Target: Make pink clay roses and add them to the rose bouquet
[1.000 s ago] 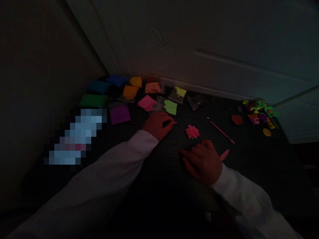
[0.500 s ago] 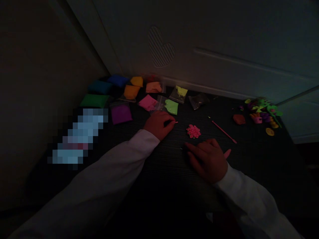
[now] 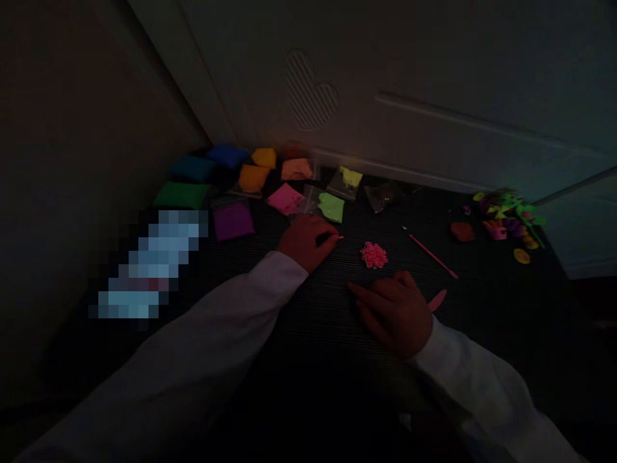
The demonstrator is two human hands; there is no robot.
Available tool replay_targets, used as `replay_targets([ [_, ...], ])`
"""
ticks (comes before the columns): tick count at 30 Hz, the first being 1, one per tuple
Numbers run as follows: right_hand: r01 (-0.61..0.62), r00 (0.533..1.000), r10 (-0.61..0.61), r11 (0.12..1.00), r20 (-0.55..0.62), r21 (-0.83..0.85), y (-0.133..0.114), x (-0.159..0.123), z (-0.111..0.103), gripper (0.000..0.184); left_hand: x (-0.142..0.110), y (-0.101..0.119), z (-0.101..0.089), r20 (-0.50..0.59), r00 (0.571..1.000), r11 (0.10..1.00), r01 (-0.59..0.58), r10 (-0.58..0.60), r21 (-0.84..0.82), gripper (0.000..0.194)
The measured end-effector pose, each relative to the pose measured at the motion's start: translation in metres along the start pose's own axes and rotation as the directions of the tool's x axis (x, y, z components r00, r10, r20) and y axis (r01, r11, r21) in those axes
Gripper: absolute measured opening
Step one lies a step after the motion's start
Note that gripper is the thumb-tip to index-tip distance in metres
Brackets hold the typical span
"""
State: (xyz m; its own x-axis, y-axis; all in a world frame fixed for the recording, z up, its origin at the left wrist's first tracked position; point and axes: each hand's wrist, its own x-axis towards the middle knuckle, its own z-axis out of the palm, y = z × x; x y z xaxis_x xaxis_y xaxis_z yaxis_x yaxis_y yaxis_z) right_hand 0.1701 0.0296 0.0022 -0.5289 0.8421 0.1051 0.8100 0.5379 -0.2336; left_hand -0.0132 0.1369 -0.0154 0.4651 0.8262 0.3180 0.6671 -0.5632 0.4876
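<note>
My left hand (image 3: 308,243) is closed in a pinch on a small pink piece of clay (image 3: 340,237), whose tip pokes out past the fingertips. My right hand (image 3: 393,312) lies low over the dark table, its index finger stretched out with the tip on the surface. Whatever may be under that fingertip is hidden. Between the hands sits a pink clay flower (image 3: 374,255) with many small petals. A pink flat-bladed tool (image 3: 438,300) lies beside my right hand, partly covered by it. Farther off is a thin pink modelling tool (image 3: 432,255).
Clay packets line the back and left, among them purple (image 3: 233,220), green (image 3: 181,195), pink (image 3: 286,199) and light green (image 3: 331,207). A reddish-brown lump (image 3: 462,231) and colourful clay figures (image 3: 511,218) stand at right. A pixelated bright shape (image 3: 154,263) lies left. A pale panel (image 3: 434,96) rises behind.
My right hand has shifted slightly left, its index fingertip now over the spot where a tiny pale bit showed. More of the flat-bladed tool is visible. My left hand stays put.
</note>
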Motion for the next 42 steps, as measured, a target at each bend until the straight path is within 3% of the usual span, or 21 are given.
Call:
replay_targets([
  [3,-0.017,1.0,0.017,1.0,0.017,-0.023,-0.001,0.0,0.001,0.031,0.0,0.0,0.0,-0.002,1.0,1.0,0.0,0.0,-0.002,0.02],
  [8,0.071,0.996,-0.071,0.997,0.057,-0.01,-0.004,0.0,0.003,0.032,-0.001,-0.001,0.0,-0.002,1.0,1.0,-0.004,0.004,-0.009,0.02],
  [13,-0.004,0.999,0.005,1.0,0.037,-0.027,-0.003,0.0,0.002,0.032,0.0,-0.001,0.001,-0.018,1.0,1.0,-0.009,0.008,-0.013,0.02],
  [18,0.056,0.998,-0.056,0.998,0.03,-0.004,-0.005,0.0,0.001,0.032,0.0,-0.001,0.0,-0.008,1.0,1.0,0.001,-0.001,-0.016,0.02],
  [24,-0.006,0.999,0.007,0.999,-0.039,0.044,0.0,0.0,-0.003,0.035,-0.001,0.0,0.0,-0.015,1.0,1.0,-0.005,0.004,-0.01,0.02],
  [31,-0.01,0.999,0.012,0.999,-0.035,0.045,0.001,0.001,0.002,0.026,0.0,0.003,-0.002,-0.019,1.0,1.0,0.015,-0.015,0.001,0.019],
  [37,-0.107,0.99,0.112,0.992,-0.086,0.061,0.0,0.007,0.008,0.021,-0.001,0.002,-0.002,-0.02,1.0,1.0,0.017,-0.017,0.003,0.02],
  [42,-0.088,0.992,0.091,0.995,-0.084,0.042,-0.001,0.01,0.007,0.019,0.0,0.002,-0.002,-0.002,1.0,1.0,0.015,-0.015,-0.002,0.021],
])
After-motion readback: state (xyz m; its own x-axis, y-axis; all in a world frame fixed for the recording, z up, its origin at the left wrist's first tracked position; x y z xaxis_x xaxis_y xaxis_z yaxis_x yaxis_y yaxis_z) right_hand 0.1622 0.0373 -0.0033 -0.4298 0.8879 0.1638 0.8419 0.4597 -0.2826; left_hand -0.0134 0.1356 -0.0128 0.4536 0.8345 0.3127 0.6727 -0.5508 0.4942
